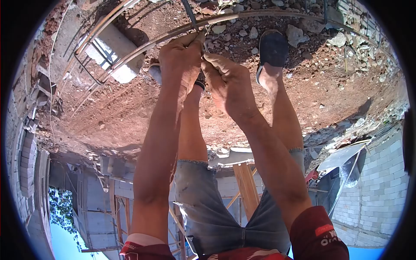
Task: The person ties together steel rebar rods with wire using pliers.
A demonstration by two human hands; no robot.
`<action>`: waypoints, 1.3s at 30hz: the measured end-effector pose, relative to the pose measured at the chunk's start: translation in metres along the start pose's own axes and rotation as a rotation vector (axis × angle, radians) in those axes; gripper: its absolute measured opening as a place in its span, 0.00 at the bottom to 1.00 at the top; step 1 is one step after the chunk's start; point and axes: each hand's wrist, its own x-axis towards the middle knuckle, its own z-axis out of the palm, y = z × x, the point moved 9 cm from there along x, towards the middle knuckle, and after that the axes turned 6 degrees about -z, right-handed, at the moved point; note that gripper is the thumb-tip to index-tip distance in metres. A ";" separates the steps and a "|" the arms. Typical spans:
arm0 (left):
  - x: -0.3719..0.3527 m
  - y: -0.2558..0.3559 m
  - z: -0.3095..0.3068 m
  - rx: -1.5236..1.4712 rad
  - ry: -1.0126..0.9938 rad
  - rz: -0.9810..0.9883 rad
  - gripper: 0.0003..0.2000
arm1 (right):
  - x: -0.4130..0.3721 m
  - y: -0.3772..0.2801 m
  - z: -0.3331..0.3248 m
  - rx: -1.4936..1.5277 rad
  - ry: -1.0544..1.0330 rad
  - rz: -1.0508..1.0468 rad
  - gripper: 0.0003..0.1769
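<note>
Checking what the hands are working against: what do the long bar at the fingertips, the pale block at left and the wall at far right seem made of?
Long bar: probably steel; slim, with a brown, rust-like surface.
Pale block: perhaps concrete; grey, matte, sunlight whitening part of it.
Wall: likely masonry blocks; pale grey, matte, with regular joints.

Lettering found on clothing only; denim shorts (234,236) taken as landmark. Right of shorts: dark red right sleeve (312,242), bearing bright red patch (324,228) with faint print, too small to read. Beside patch: white letters (331,240), slanted, partly wrapped round sleeve; O and K probable, full word not legible. Left of shorts: left sleeve (149,251), small pale marks, unreadable. Just below shorts: shirt front (253,252), pale print fragments, unreadable. No numbers made out.
</note>
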 end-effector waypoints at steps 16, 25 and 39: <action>-0.011 -0.008 0.011 -0.392 -0.211 -0.059 0.13 | 0.059 0.002 -0.020 -0.222 0.025 0.020 0.15; -0.005 -0.020 0.000 -0.399 -0.003 0.049 0.10 | 0.064 -0.082 0.003 -1.172 -0.226 -0.737 0.07; 0.004 -0.031 0.032 -0.712 -0.175 0.198 0.25 | 0.089 -0.083 -0.011 -0.780 -0.139 -0.764 0.06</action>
